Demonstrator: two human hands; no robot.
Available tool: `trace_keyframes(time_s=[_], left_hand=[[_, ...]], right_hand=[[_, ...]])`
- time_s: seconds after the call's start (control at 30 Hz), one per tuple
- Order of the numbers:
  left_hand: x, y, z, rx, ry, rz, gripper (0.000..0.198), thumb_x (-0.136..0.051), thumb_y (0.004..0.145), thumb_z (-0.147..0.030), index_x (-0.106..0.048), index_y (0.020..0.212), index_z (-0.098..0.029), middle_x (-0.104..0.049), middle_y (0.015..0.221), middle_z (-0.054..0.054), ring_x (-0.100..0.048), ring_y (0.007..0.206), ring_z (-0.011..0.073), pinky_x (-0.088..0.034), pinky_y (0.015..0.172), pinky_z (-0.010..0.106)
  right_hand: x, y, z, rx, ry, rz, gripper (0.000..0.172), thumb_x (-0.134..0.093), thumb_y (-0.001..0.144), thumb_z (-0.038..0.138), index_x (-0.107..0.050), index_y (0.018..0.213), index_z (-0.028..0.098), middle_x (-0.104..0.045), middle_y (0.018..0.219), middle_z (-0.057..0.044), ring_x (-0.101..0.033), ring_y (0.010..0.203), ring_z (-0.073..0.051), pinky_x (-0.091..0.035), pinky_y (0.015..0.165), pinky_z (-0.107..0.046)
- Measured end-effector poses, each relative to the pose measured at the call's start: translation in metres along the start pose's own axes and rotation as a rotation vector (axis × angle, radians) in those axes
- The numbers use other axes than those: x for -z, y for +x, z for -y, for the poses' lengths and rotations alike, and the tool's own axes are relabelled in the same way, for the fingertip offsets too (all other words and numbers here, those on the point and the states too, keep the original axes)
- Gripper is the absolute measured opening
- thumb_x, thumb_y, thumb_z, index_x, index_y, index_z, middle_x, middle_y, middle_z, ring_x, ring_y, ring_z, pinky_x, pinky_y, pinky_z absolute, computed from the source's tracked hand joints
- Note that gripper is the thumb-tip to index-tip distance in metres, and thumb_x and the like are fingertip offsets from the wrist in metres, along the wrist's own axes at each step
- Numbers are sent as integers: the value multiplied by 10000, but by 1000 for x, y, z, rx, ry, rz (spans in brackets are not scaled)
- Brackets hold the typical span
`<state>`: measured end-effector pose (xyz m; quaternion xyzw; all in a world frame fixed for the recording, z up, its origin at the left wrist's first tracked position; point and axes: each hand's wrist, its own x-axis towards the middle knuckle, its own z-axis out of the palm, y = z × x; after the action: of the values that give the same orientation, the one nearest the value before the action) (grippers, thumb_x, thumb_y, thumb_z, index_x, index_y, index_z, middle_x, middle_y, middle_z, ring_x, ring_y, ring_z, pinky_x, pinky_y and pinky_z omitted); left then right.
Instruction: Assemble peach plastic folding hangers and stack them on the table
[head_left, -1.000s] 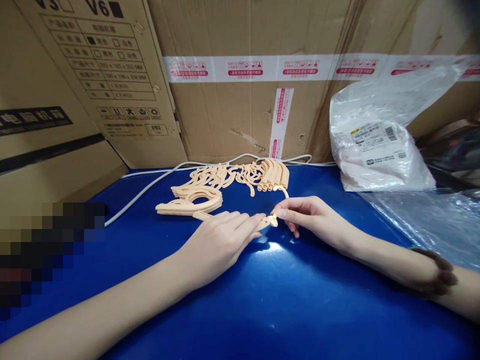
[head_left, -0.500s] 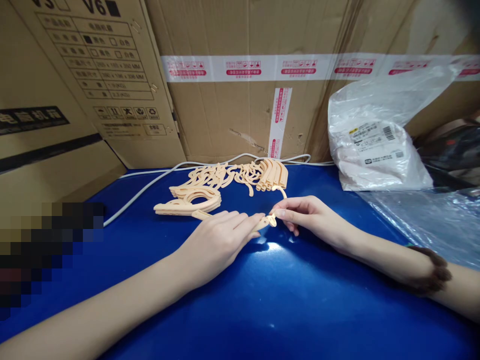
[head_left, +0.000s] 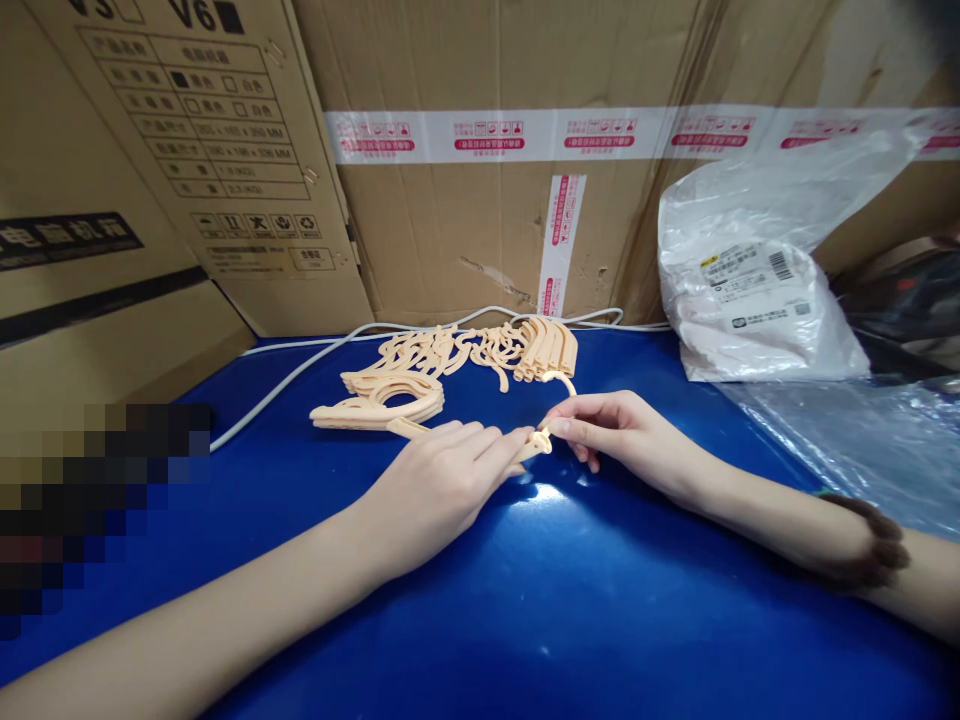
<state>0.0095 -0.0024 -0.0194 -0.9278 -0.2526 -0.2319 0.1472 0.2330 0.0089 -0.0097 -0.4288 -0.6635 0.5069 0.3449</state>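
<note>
My left hand [head_left: 442,470] is closed around a beige plastic hanger arm [head_left: 405,428]. One end of the arm sticks out past the wrist side of the fingers, the other shows at the fingertips. My right hand [head_left: 611,432] pinches a slim curved beige hook [head_left: 559,381], whose bent tip rises above the fingers. Arm and hook meet at a small joint piece [head_left: 541,440] between the two hands; whether they are locked together I cannot tell. Beyond my left hand lies a stack of folded beige hangers [head_left: 397,398].
Behind the hands are a heap of loose beige hooks [head_left: 435,350] and a bundle of curved arms [head_left: 546,348]. A white cable [head_left: 289,392] runs along the back of the blue table [head_left: 525,620]. Cardboard boxes [head_left: 450,210] stand behind; a white plastic bag [head_left: 757,300] sits at right.
The fingertips of my left hand have shifted slightly forward over the joint end, covering more of the arm. My right hand keeps its pinch, almost unmoved.
</note>
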Motion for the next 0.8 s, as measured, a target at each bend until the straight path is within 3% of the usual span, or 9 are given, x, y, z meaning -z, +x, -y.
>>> trace_keyframes(time_s=[0.37,0.63,0.8], left_hand=[[0,2,-1,55,-22,36,279,-353,1002,-263,-586,1075,-127,-684,866,52,-624,721,192,-442,638,298],[0,2,-2,68,13,91,290,-323,1002,-270,-586,1016,-149,-676,830,38,-623,703,206,-407,617,316],[1,3,-2,88,-3,143,277,-325,1000,-265,-581,1011,-161,-669,826,29,-616,708,202,-393,625,312]], right_hand=[[0,-2,-1,41,-129,8,273,-586,855,425,-661,867,163,-596,739,0,-484,565,-85,-412,500,-212],[1,-6,2,211,-408,-56,255,-540,908,412,-673,894,195,-649,825,-5,-518,651,-109,-398,577,-235],[0,-8,2,215,-442,-54,238,-516,924,387,-657,878,200,-633,808,4,-519,683,-114,-385,594,-234]])
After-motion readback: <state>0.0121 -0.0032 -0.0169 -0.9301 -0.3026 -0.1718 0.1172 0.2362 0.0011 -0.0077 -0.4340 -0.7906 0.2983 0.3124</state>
